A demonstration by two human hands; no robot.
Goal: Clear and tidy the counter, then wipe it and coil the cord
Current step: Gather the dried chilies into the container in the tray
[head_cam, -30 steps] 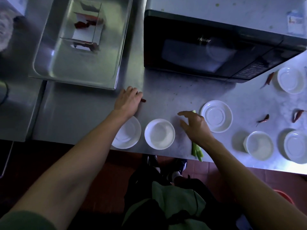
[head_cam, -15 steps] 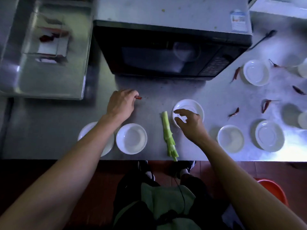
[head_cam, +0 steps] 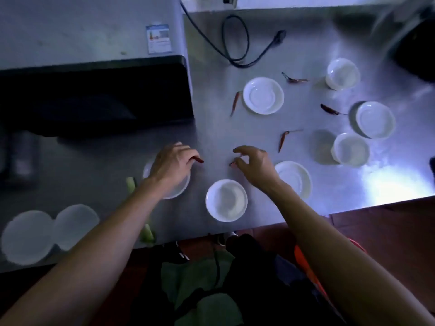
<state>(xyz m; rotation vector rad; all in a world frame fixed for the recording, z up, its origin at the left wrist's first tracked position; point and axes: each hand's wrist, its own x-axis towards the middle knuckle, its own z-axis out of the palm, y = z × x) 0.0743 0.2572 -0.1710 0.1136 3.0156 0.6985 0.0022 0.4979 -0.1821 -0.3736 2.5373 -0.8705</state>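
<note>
My left hand (head_cam: pixel 173 164) holds a red chili (head_cam: pixel 199 160) whose tip pokes out past the curled fingers, above a white saucer (head_cam: pixel 181 188). To its right, my right hand (head_cam: pixel 255 164) pinches a second red chili (head_cam: pixel 232 163) lying on the steel counter (head_cam: pixel 211 135). Several more chilies lie loose, among them a chili (head_cam: pixel 283 139) just beyond my right hand. White saucers and bowls are scattered about, a bowl (head_cam: pixel 226 200) sitting between my wrists. A black cord (head_cam: pixel 231 41) loops at the back, its plug (head_cam: pixel 279 36) lying free.
A black microwave (head_cam: pixel 94 90) fills the left back. A green stalk (head_cam: pixel 130 184) lies half under my left forearm near the front edge. Two blurred white dishes (head_cam: pixel 47 231) sit at the far left. An orange bucket (head_cam: pixel 306 257) stands on the floor below.
The view has swung right along the counter. My left hand still carries its chili and has moved over the saucer. My right hand left the saucer and reached a chili.
</note>
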